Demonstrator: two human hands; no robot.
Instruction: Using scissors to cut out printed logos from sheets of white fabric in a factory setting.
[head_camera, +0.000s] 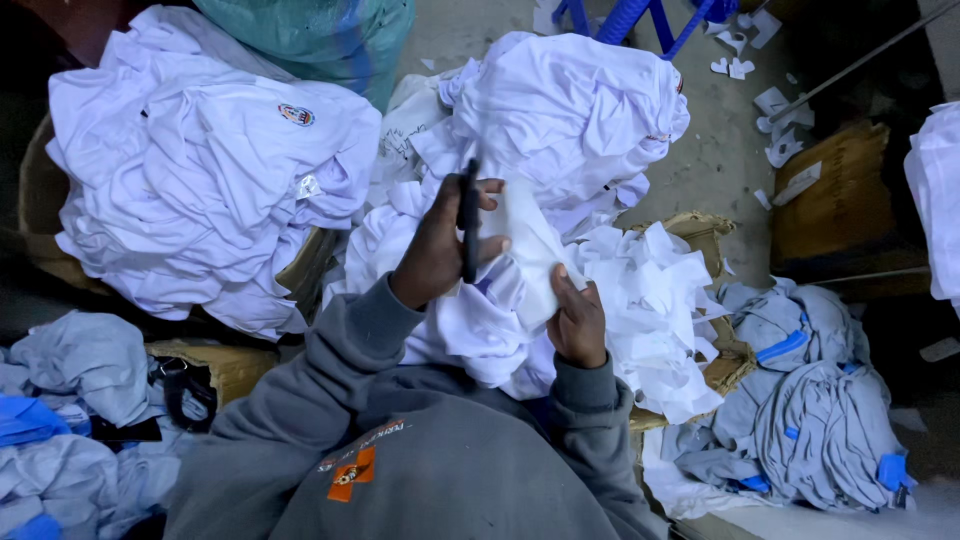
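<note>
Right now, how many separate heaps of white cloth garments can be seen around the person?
4. One large white garment heap upper left, one white garment heap top centre above the hands, one white scrap heap right of the hands, one white pile cut by the right edge. More may be hidden.

- I see dim, cool, bluish light, brightest on the far white garment heaps (560, 110).
- The near left and far right corners sink into deep shadow.
- My view is soft and slightly grainy throughout, with no glare.
- The dark tool (468, 220) looks slightly smeared.
</note>
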